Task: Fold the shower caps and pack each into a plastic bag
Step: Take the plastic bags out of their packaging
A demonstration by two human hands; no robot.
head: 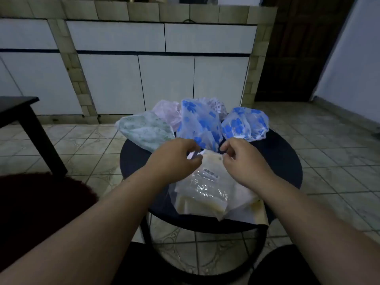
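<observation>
The round desk [287,161] is dark. A pile of clear bags [205,192] lies on its near half and hangs a little over the near edge. The left hand [174,159] and the right hand [242,161] each pinch the far top edge of the top bag. Four or five caps sit along the far edge: a green cap [144,128], a pink cap [166,112], and two blue caps [199,124] [244,124]. Bare desk shows on the right side. Tiled floor [329,140] lies open all around.

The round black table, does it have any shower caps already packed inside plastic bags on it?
No, the blue-flowered, green-patterned and pink shower caps lie loose at the far edge of the round black table.
</observation>
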